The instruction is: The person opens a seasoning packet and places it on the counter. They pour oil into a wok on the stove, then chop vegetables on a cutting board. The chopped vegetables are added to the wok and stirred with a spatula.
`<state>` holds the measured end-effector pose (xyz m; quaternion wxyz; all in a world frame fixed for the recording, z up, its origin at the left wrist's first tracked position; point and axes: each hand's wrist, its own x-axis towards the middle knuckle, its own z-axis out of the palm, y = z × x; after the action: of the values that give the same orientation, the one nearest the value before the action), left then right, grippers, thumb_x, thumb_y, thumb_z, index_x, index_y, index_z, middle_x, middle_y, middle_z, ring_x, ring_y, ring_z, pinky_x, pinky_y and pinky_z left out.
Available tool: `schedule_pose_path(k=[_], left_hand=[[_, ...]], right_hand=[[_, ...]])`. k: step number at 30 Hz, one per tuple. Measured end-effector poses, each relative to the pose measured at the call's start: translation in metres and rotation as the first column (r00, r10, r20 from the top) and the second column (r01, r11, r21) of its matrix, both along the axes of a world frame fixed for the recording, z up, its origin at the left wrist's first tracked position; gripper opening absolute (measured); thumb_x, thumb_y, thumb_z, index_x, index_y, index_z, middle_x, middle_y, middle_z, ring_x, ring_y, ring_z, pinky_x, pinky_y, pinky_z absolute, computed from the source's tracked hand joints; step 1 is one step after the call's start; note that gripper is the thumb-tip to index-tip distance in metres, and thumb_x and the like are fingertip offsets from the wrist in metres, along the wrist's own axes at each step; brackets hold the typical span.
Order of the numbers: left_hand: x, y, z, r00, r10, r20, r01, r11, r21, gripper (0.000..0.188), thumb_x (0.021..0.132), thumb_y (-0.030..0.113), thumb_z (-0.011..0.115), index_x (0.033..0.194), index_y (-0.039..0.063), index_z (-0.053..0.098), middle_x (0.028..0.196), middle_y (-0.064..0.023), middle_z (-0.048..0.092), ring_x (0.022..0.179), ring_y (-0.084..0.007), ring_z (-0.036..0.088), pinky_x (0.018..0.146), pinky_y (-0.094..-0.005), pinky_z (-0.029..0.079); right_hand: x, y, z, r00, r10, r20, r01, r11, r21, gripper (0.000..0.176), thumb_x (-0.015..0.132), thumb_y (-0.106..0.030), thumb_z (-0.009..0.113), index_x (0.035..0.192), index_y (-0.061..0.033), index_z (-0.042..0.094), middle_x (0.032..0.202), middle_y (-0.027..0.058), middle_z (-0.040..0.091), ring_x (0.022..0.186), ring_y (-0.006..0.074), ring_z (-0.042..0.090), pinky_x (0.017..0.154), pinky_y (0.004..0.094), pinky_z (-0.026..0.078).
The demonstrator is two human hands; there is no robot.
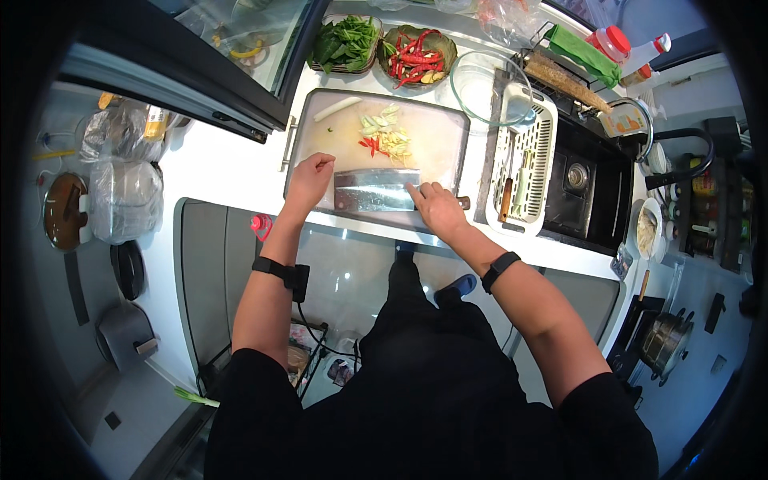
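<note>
A cutting board (348,135) lies on the white counter. On it is a broad cleaver (378,191), its blade lying flat near the front edge. My right hand (441,207) is on the cleaver's handle end, fingers wrapped about it and a fingertip at the blade. My left hand (312,177), fingers curled together, is at the blade's left end; nothing shows in it. Beyond the blade are sliced white scallion (379,121), shredded ginger (395,146), cut red chili (372,144) and a length of scallion stalk (336,109).
Behind the board stand a container of leafy greens (348,45), a bowl of red chilies (418,57) and a glass bowl (480,87). To the right are a white slotted basket (543,150) with a wooden-handled knife, and a black sink (606,186). An open window frame (240,72) juts over the left.
</note>
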<state>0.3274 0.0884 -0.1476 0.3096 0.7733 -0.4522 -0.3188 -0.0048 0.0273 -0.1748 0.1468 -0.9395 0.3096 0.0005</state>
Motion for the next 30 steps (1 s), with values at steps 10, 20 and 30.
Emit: schedule_pose_path(k=[10, 20, 30], left_hand=[[0.026, -0.061, -0.040, 0.995, -0.088, -0.057, 0.071, 0.968, -0.240, 0.023, 0.103, 0.013, 0.065, 0.120, 0.001, 0.075, 0.108, -0.0145, 0.079, 0.096, -0.0228, 0.076, 0.087, -0.0324, 0.058], [0.034, -0.150, -0.075, 0.846, -0.034, 0.532, 0.221, 0.931, -0.292, 0.034, 0.088, 0.002, 0.073, 0.120, 0.009, 0.075, 0.121, -0.0115, 0.074, 0.114, -0.0364, 0.066, 0.101, -0.0457, 0.054], [-0.029, -0.023, -0.053, 0.829, -0.355, 0.432, 0.472, 0.858, -0.201, 0.033, 0.081, -0.004, 0.072, 0.111, 0.009, 0.078, 0.117, -0.0100, 0.075, 0.107, -0.0353, 0.069, 0.096, -0.0457, 0.056]], right_hand=[[-0.067, 0.020, 0.050, 0.961, -0.269, 0.058, 0.235, 0.914, 0.330, 0.061, 0.080, -0.011, 0.077, 0.140, -0.0140, 0.066, 0.099, 0.0125, 0.062, 0.086, 0.0351, 0.068, 0.077, 0.0451, 0.058], [-0.069, 0.023, 0.073, 0.589, -0.807, -0.036, 0.591, 0.400, 0.701, 0.030, 0.096, -0.021, 0.074, 0.115, 0.0028, 0.075, 0.075, 0.0175, 0.066, 0.065, 0.0251, 0.058, 0.066, 0.0382, 0.050], [-0.022, -0.001, 0.084, 0.813, -0.566, 0.141, 0.443, 0.757, 0.481, 0.027, 0.097, -0.017, 0.069, 0.118, -0.0009, 0.071, 0.086, 0.0233, 0.072, 0.078, 0.0446, 0.069, 0.071, 0.0494, 0.055]])
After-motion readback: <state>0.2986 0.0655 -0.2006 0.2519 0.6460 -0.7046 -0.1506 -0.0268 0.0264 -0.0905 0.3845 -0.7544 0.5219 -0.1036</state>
